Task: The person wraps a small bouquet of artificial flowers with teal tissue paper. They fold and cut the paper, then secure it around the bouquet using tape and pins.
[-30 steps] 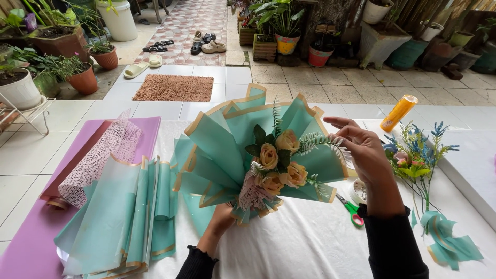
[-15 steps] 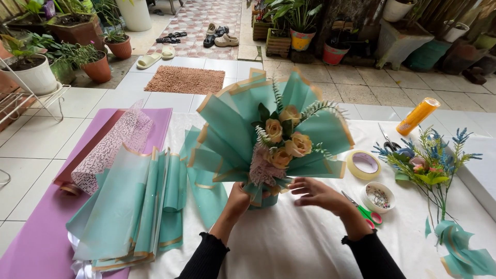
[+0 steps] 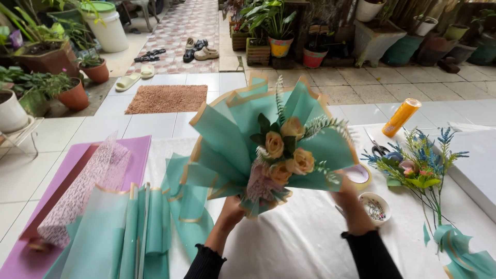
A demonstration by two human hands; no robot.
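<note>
Room: tiled patio floor (image 3: 170,124) with potted plants (image 3: 77,90) along the left and far sides, a brown doormat (image 3: 166,98) and several sandals (image 3: 199,51) beyond.
Counter: white-covered counter (image 3: 310,243) in the foreground, carrying all the materials.
Wrapping sheets: a stack of teal sheets with gold edges (image 3: 129,232) lies at the left, beside purple paper (image 3: 20,248) and a rolled pink lace-patterned sheet (image 3: 82,191).
Bouquet: 3 peach roses in fanned teal wrap, the bouquet (image 3: 274,150) is raised upright above the counter's middle, facing the camera.
Change: 1 second ago the right hand was spread over the wrap's right side, then dropped low in front; now it is at the wrap's lower right edge. The bouquet sits higher and more squarely in view, which suggests the wrap is being inspected or adjusted.
Left hand: the left hand (image 3: 232,209) is closed around the gathered base under the wrap.
Right hand: the right hand (image 3: 347,199) pinches the lower right fold of the wrap.
Loose flowers: a bunch of blue and green stems (image 3: 418,168) lies at the right.
Small items: an orange tube (image 3: 402,118), scissors (image 3: 376,146), a tape roll (image 3: 359,175) and a small dish of pins (image 3: 374,207).
</note>
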